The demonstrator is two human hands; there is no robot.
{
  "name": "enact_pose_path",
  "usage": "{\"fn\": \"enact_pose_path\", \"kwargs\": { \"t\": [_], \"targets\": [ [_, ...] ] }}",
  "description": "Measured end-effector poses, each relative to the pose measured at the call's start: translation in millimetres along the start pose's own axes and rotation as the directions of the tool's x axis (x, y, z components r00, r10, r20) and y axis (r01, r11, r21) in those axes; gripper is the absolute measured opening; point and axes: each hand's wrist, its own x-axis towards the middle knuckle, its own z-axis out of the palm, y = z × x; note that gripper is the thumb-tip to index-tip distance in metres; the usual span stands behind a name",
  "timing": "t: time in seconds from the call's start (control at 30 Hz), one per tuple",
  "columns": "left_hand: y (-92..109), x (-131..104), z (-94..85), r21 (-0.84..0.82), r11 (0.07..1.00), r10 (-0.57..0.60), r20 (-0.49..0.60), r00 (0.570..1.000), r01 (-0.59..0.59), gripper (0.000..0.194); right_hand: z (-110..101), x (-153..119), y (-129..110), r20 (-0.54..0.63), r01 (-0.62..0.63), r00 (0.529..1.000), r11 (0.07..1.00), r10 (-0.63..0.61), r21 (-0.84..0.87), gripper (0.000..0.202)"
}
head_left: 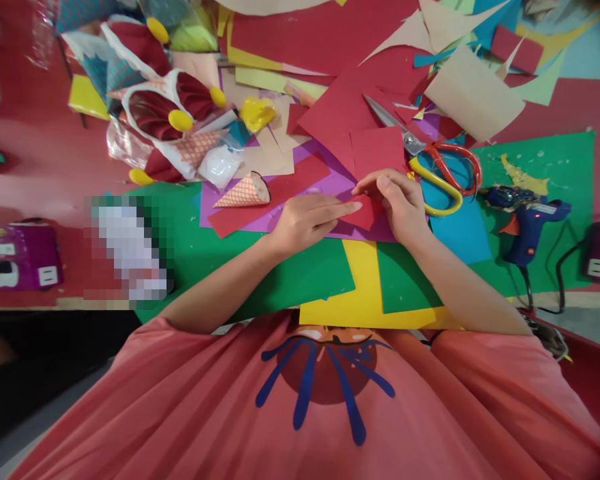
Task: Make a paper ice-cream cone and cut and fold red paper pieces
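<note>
A small piece of red paper (366,219) lies between my two hands, over a purple sheet (260,223). My left hand (307,223) reaches in from the left with fingers stretched out, the index fingertip resting on the red piece. Curled round its right side, my right hand (403,203) grips the red piece; the fingertips are partly hidden. Left of the hands, a checked cone (244,191) lies on a red strip (303,180). Close to my right hand are scissors (414,143) with one red and one yellow handle.
A blue glue gun (530,230) with a small light lies at right on a green sheet (570,167), its cord trailing. White-rimmed cone decorations (153,110) crowd the upper left. Paper scraps and a beige sheet (475,93) cover the back. Purple power boxes (27,253) stand at both sides.
</note>
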Motion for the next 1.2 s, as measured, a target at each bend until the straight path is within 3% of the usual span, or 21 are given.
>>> {"fn": "enact_pose_path", "kwargs": {
  "t": [0.23, 0.33, 0.47, 0.6, 0.73, 0.87, 1.2],
  "targets": [
    [0.5, -0.8, 1.0, 0.002, 1.000, -0.018, 0.031, 0.999, 0.018, 0.034, 0.1, 0.4, 0.6, 0.067, 0.062, 0.996, 0.996, -0.058, -0.065, 0.025],
    [3.9, 0.1, -2.4, -0.064, 0.981, -0.177, 0.089, 0.980, 0.183, 0.039, 0.4, 0.4, 2.7, 0.022, 0.061, 0.998, 0.994, -0.059, -0.088, 0.027],
    [6.9, 3.9, -7.4, -0.291, 0.870, -0.371, 0.143, 0.917, 0.398, 0.042, 0.6, -0.8, 2.9, -0.039, 0.109, 0.993, 0.984, -0.115, -0.138, 0.023],
    [5.6, 6.1, -5.7, -0.291, 0.803, -0.501, 0.140, 0.854, 0.520, 0.031, 1.1, -2.8, 2.2, -0.037, 0.148, 0.987, 0.973, -0.157, -0.175, 0.016],
    [4.5, 5.1, -1.2, -0.278, 0.779, -0.555, 0.113, 0.824, 0.562, 0.025, 1.9, -3.5, 2.9, -0.016, 0.142, 0.989, 0.971, -0.148, -0.194, 0.017],
    [4.6, 4.2, 0.4, -0.295, 0.745, -0.581, 0.153, 0.799, 0.599, 0.026, 3.1, -3.6, 3.6, 0.039, 0.142, 0.990, 0.969, -0.136, -0.205, 0.018],
    [6.0, 6.7, -1.9, -0.372, 0.646, -0.657, 0.173, 0.734, 0.667, 0.028, 3.2, -3.3, 2.8, 0.000, 0.140, 0.990, 0.973, -0.143, -0.185, 0.015]
  ]
}}
